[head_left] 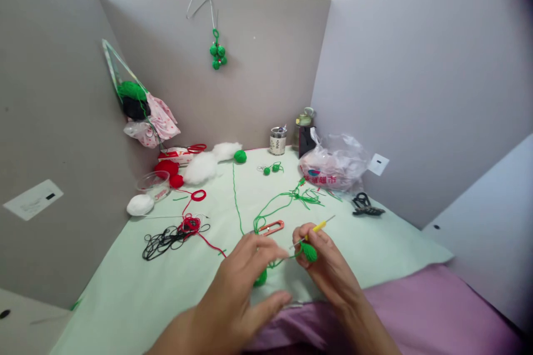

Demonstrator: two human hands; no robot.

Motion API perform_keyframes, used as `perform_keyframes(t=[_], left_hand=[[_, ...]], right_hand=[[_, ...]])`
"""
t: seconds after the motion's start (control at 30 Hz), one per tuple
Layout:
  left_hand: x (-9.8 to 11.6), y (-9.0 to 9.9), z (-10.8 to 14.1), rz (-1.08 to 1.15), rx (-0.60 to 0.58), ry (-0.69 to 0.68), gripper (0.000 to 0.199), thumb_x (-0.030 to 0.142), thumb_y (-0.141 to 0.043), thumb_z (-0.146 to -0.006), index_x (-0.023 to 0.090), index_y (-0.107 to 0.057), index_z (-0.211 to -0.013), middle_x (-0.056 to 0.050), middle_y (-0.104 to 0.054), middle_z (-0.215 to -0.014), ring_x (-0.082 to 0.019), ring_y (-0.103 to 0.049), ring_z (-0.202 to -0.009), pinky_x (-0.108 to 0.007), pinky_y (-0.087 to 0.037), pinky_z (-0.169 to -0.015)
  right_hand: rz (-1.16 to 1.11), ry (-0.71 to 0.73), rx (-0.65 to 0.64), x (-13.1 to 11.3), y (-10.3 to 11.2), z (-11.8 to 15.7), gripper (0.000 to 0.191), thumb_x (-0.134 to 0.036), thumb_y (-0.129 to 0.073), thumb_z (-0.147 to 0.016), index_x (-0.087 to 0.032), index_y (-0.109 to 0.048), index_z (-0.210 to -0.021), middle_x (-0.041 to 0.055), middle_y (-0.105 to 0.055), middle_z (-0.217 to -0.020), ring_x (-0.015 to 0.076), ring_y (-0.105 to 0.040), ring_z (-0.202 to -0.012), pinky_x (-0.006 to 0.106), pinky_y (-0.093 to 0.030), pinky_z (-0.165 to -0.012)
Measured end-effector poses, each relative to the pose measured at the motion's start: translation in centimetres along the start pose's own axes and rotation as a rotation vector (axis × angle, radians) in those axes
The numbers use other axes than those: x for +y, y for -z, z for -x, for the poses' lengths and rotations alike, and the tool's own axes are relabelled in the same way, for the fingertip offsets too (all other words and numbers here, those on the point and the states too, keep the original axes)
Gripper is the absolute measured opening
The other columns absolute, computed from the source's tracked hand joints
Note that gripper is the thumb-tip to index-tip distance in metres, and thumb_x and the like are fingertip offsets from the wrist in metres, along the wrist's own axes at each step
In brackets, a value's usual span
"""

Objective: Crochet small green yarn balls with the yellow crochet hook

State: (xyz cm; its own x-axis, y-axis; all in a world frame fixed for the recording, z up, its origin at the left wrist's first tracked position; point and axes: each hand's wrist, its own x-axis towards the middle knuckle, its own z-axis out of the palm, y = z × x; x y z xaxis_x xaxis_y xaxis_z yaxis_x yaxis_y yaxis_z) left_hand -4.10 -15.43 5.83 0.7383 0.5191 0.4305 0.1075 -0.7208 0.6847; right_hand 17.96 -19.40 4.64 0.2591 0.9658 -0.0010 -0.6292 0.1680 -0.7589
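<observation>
My right hand (327,266) grips a crochet hook (320,227) with a yellow handle. A small green crocheted piece (308,252) sits at the same fingers, below the hook. Green yarn (278,262) runs from this piece toward my left hand (244,283), which hovers to the left with thumb and fingers apart, slightly blurred. Partly hidden under that hand is a rounded green yarn object (260,277). Just beyond the hands lies an orange-handled tool (271,227) beside long green strands (270,202).
Black cord (160,244) and tangled red yarn (191,226) lie left, near white stuffing (200,168). A tin (277,141), a plastic bag (333,163) and a black claw clip (366,205) stand or lie right. Green crocheted balls (217,55) hang on the back panel.
</observation>
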Motion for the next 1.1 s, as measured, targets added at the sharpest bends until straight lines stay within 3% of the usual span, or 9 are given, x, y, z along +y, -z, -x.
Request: perform_keyframes(t=[0.2,0.33,0.43,0.53,0.63,0.7,0.83,1.0,1.1], left_hand=[[-5.4,2.1,-4.3,-0.277,-0.193,-0.062,0.015,0.017,-0.062,-0.091,0.028,-0.073,-0.092,-0.006,-0.076,-0.121,-0.028,-0.061,-0.135,-0.046,-0.046,-0.118],[-8.4,9.2,-7.8,-0.41,-0.021,0.096,0.03,0.021,-0.045,-0.1,0.023,-0.072,-0.089,-0.008,-0.072,-0.126,-0.031,-0.048,-0.145,-0.049,-0.032,-0.123],[-10.3,14.3,-10.6,-0.486,0.065,0.227,0.014,0.024,-0.059,-0.092,0.019,-0.072,-0.091,-0.013,-0.071,-0.122,-0.037,-0.047,-0.14,-0.06,-0.029,-0.121],[-10.0,15.9,-11.1,-0.482,-0.022,0.31,0.025,0.024,-0.078,-0.074,0.019,-0.074,-0.099,-0.013,-0.073,-0.113,-0.038,-0.058,-0.122,-0.058,-0.043,-0.11],[-6.4,13.7,-9.4,-0.421,-0.087,0.273,0.041,0.021,-0.075,-0.078,0.026,-0.073,-0.119,-0.009,-0.069,-0.132,-0.033,-0.059,-0.126,-0.052,-0.043,-0.113],[-3.1,10.8,-7.9,-0.211,0.05,0.202,0.037,0.027,-0.062,-0.095,0.028,-0.066,-0.131,-0.009,-0.058,-0.149,-0.029,-0.055,-0.134,-0.048,-0.046,-0.112],[1.5,4.7,-5.2,0.712,0.133,0.306,0.043,0.051,-0.058,-0.101,0.029,-0.06,-0.138,-0.012,-0.045,-0.162,-0.034,-0.058,-0.134,-0.04,-0.065,-0.08],[2.3,1.2,-5.4,1.185,0.244,0.345,0.055,0.065,-0.058,-0.097,0.031,-0.061,-0.14,-0.009,-0.042,-0.167,-0.036,-0.045,-0.15,-0.051,-0.053,-0.111],[2.1,0.9,-6.4,1.26,0.497,0.289,0.043,0.057,-0.043,-0.106,0.025,-0.073,-0.102,-0.006,-0.066,-0.145,-0.03,-0.047,-0.149,-0.056,-0.045,-0.118]], right_hand=[[-0.486,0.029,-0.238,-3.0,-0.2,2.2,0.017,-0.02,-0.078,-0.09,-0.02,-0.07,-0.075,-0.0034,-0.06,-0.066,0.0023,-0.039,-0.046,0.011,-0.041,-0.043],[-0.942,0.08,-0.626,-4.5,0.6,2.2,0.023,-0.009,-0.061,-0.093,-0.019,-0.064,-0.073,-0.0065,-0.056,-0.061,0.0016,-0.043,-0.043,0.013,-0.043,-0.044],[-1.0,0.182,-1.033,-5.2,0.9,1.9,0.038,-0.025,-0.052,-0.099,-0.016,-0.061,-0.063,-0.0067,-0.054,-0.053,0.0034,-0.054,-0.04,0.021,-0.047,-0.05],[-0.4,0.178,-0.483,-5.2,0.7,2.0,0.02,-0.017,-0.072,-0.091,-0.022,-0.071,-0.072,-0.0017,-0.065,-0.063,0.0065,-0.054,-0.047,0.019,-0.044,-0.045],[0.181,0.249,-0.048,-4.2,-0.3,1.7,0.017,-0.032,-0.087,-0.082,-0.02,-0.078,-0.074,0.0044,-0.07,-0.075,0.0106,-0.059,-0.06,0.02,-0.048,-0.048],[0.339,0.322,0.072,-3.2,-1.4,1.1,0.022,-0.041,-0.088,-0.08,-0.02,-0.081,-0.078,0.0064,-0.071,-0.083,0.0139,-0.063,-0.069,0.023,-0.053,-0.056],[0.29,0.34,0.082,-1.5,-3.6,0.3,0.023,-0.044,-0.083,-0.084,-0.021,-0.081,-0.082,0.0052,-0.07,-0.082,0.0131,-0.058,-0.063,0.024,-0.047,-0.048],[0.381,0.445,-0.016,0.7,-4.9,1.8,0.018,-0.038,-0.073,-0.094,-0.024,-0.081,-0.087,0.0046,-0.072,-0.084,0.0158,-0.063,-0.073,0.028,-0.052,-0.064],[0.45,0.466,-0.209,1.6,-5.0,2.6,0.019,-0.035,-0.07,-0.097,-0.025,-0.082,-0.088,0.0052,-0.072,-0.079,0.0183,-0.065,-0.077,0.03,-0.052,-0.068]])
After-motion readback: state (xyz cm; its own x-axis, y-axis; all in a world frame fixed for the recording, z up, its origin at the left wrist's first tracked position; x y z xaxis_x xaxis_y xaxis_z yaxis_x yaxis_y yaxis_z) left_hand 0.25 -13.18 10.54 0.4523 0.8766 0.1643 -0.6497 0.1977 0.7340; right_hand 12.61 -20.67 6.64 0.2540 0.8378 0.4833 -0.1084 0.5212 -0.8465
